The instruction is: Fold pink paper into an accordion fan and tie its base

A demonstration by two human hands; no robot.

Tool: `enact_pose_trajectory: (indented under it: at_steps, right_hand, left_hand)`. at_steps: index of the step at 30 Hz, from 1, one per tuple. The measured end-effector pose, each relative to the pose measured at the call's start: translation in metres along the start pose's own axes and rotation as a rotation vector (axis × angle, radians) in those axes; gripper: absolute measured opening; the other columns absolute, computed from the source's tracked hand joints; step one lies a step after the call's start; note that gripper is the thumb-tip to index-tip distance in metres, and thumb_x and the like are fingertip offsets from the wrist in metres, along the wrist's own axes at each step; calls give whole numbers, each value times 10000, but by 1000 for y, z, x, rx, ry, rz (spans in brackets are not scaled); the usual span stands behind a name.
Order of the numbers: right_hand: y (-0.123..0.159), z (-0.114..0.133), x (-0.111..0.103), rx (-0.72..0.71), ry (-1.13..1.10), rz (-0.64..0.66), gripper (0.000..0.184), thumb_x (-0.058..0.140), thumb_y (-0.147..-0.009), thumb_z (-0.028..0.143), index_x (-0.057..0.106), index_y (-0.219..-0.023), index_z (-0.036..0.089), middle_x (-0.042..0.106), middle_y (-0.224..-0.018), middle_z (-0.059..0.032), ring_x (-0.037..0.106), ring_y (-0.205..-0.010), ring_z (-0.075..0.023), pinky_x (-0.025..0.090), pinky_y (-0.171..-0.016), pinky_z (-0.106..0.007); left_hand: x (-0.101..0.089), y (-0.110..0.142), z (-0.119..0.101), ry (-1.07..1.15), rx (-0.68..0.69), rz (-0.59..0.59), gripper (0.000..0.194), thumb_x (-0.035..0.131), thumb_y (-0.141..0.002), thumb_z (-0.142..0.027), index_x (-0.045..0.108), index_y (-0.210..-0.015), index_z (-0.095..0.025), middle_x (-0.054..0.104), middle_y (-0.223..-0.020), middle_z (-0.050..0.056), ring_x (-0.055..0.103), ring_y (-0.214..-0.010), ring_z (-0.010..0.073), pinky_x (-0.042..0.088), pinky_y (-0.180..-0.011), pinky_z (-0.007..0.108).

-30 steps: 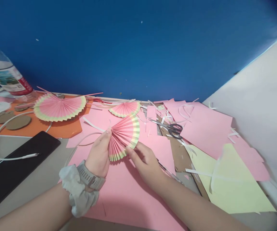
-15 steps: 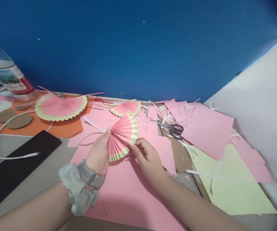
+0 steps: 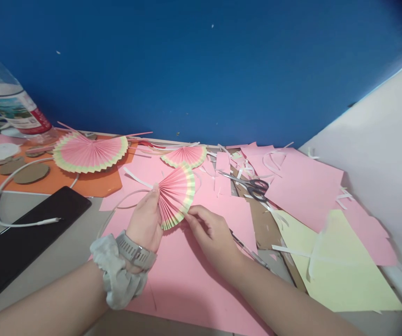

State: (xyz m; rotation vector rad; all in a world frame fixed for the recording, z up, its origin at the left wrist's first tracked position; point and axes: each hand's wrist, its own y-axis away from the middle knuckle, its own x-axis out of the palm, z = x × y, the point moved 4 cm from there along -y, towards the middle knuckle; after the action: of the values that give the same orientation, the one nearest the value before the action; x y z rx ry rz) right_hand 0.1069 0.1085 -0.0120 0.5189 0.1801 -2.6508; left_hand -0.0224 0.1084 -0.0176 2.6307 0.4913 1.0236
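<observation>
A pleated paper fan [image 3: 178, 191], pink with a pale yellow-green rim, is held up above a pink sheet [image 3: 187, 284]. My left hand [image 3: 147, 214] pinches it at the narrow gathered end, thumb on top. At the lower right of its rim, my right hand [image 3: 210, 228] has thumb and forefinger closed on the pleated edge. Behind it lies a smaller-looking pink fan [image 3: 185, 156]. Another fan [image 3: 91, 151], spread wide, rests on orange card at the left. Black-handled scissors [image 3: 253, 184] lie to the right of the fans.
A black phone [image 3: 36, 238] with a white cable [image 3: 22, 226] across it lies at left. Behind it are a plastic bottle [image 3: 22, 109] and cardboard discs [image 3: 31, 172]. Pink sheets [image 3: 302, 182], a pale yellow sheet [image 3: 355, 275] and paper strips cover the right. A blue wall [image 3: 201, 70] stands behind.
The held fan's pleats have come closer together, narrowing the gap between its upper and lower parts. My right hand has moved slightly with its lower edge.
</observation>
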Motion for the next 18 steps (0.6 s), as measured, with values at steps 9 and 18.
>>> enact_pose_trajectory:
  at_steps: [9,18]
  right_hand:
    - [1,4,2,-11,-42,53,204,426,-934,292,614,-923,213,648,-847,-22,623,-773,-153,475,-725,-278]
    - [4,-4,0,-94,-136,-143,250,564,-865,198,432,-1060,283,572,-983,4,624,-789,-113,527,-678,-251]
  left_hand:
    - [-2,-3,1,-65,-18,2,308,459,-907,-363,654,-1012,-150,703,-739,47,645,-579,183,507,-525,287]
    - [2,2,-1,-34,-2,-3,292,421,-932,-312,654,-962,-140,711,-825,62,670,-685,180,528,-582,274]
